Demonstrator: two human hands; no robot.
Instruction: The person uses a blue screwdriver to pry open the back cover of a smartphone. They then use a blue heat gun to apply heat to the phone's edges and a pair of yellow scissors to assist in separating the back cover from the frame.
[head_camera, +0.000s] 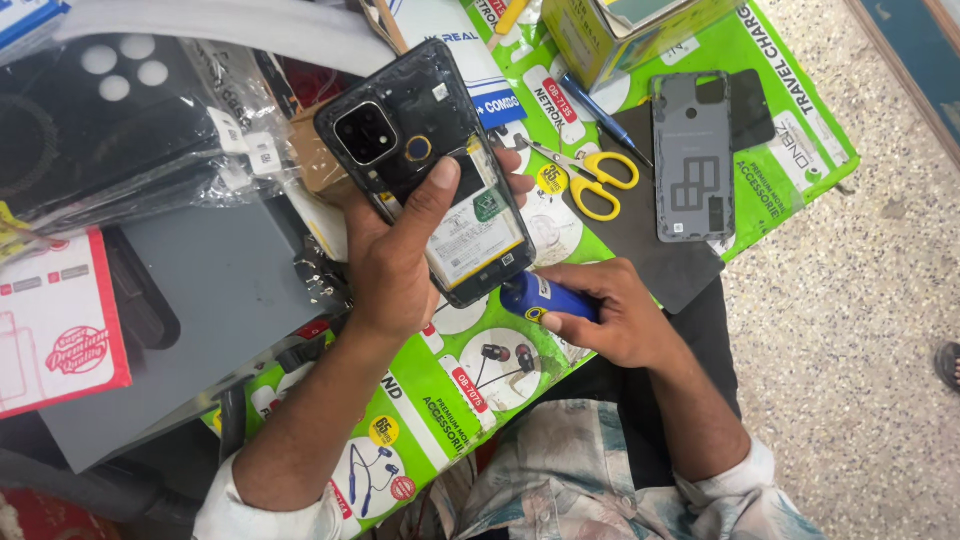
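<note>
One opened phone (430, 165), back cover off, camera block and battery exposed, gripped in the left hand (395, 260) at scene centre, thumb laid across its back. One blue-handled tool (545, 298), clasped in the right hand (620, 315), its tip touching the phone's lower edge. One grey back cover (692, 155), lying flat, far right. One pair of yellow-handled scissors (590, 180), just left of that cover. One dark mat (650, 240) beneath cover and scissors. One yellow-green box (600, 35), far edge. Several bagged dark phone cases (110, 120), far left. Worktop (800, 120) covered with a bright green printed sheet; speckled stone floor (860, 330) to the right.
</note>
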